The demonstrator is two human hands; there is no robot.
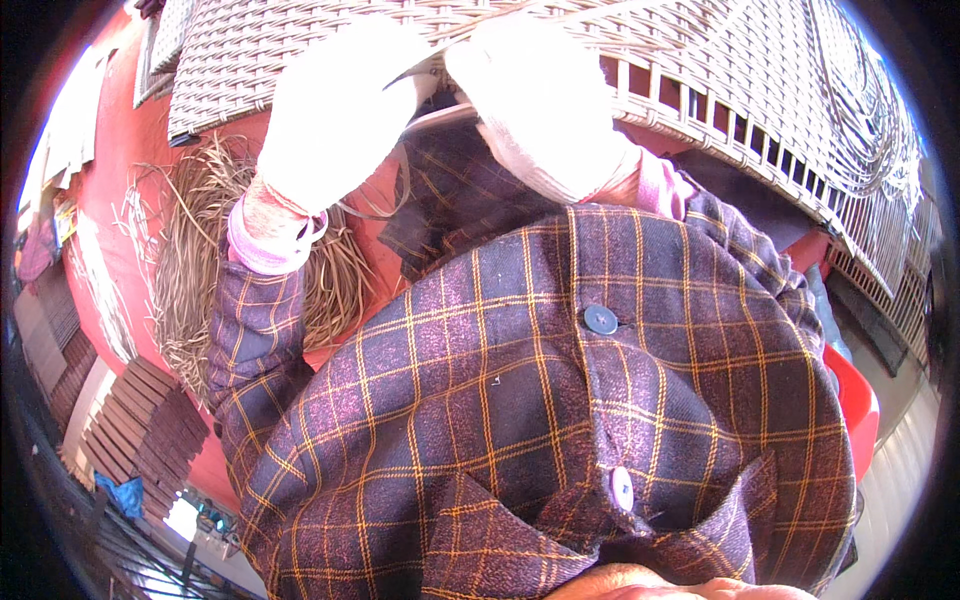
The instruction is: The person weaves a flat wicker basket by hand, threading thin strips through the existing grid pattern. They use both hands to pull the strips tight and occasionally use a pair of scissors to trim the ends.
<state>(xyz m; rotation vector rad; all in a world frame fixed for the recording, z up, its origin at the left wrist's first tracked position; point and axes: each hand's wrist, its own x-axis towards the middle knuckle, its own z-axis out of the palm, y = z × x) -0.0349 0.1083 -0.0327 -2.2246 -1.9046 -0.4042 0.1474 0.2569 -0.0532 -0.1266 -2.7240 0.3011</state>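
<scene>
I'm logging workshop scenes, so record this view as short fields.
Left hand: white-gloved, over woven panel; grip lost in glare
Right hand: white-gloved, near the left; grip unclear
Dark pointed item: between the hands; kind unclear
Strand bundle: tan, loose, partly behind left sleeve
Jacket: dark plaid, yellow lines

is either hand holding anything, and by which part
Cannot be told: glare washes out the left hand and right hand; a dark pointed piece shows between them.
</scene>
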